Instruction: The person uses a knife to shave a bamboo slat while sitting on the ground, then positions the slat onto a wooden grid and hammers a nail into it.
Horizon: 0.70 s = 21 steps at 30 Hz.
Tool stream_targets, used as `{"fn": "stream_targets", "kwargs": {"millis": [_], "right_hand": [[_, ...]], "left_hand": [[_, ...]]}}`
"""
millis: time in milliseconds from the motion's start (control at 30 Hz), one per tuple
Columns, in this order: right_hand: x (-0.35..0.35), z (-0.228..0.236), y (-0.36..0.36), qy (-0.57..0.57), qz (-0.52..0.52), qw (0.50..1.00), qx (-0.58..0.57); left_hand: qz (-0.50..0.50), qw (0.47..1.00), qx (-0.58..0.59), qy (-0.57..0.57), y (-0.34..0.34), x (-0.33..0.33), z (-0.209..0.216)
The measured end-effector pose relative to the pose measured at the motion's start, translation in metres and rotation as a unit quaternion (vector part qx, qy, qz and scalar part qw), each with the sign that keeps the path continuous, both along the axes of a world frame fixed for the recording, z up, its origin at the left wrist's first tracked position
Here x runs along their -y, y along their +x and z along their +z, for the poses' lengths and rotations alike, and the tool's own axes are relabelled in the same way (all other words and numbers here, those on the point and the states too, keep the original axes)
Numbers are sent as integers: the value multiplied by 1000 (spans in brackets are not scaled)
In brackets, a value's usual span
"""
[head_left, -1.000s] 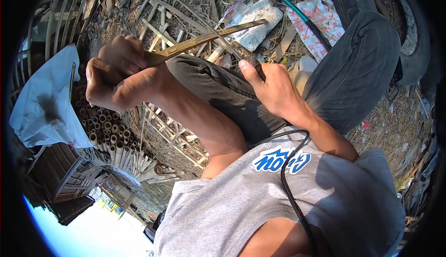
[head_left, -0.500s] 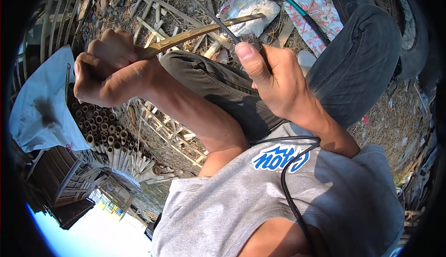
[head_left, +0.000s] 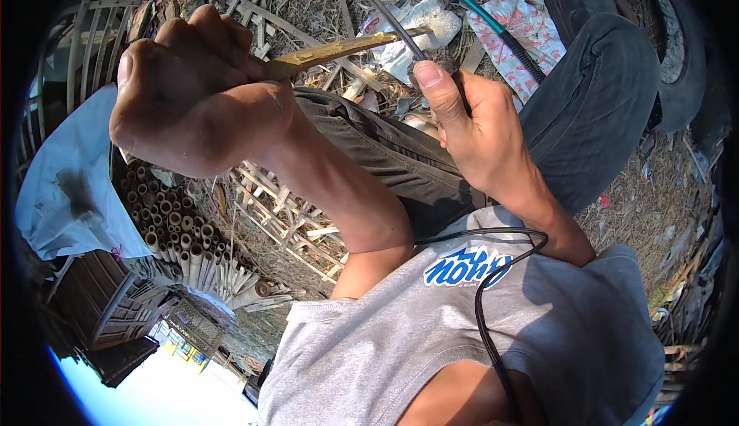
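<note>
The left hand [head_left: 192,110] curls tight round a wooden strip [head_left: 331,51]; the right hand [head_left: 486,133] is closed round the near end of a thin metal rod [head_left: 390,26]. Open room separates the hands above a dark trouser leg [head_left: 369,137]. Lengthwise, the strip points right and slightly away, its far tip crossing behind the rod.

Bold, slanting blue lettering [head_left: 454,270] edged in white stands on the chest of the grey shirt [head_left: 369,341], upside down in this view, with tiny print [head_left: 466,285] just below it. Red marks [head_left: 531,16] on the white sheet [head_left: 543,41] are too indistinct to read.
</note>
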State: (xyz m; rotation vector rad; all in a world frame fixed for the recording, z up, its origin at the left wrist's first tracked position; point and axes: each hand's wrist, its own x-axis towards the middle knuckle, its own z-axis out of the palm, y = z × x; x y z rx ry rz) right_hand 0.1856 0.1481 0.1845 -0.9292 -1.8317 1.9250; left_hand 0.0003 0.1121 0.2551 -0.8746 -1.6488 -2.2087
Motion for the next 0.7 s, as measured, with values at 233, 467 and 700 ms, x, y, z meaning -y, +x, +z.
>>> {"fn": "stream_targets", "kwargs": {"millis": [233,467,700], "right_hand": [[-19,21,-13,-12,-14,1000,8],[-38,-69,16,-67,9,965,253],[-11,-30,11,72,50,992,87]], "left_hand": [[-9,999,-36,-34,0,-25,8],[17,994,-111,-11,-33,-2,-10],[-25,992,-121,-16,-22,-19,-12]]}}
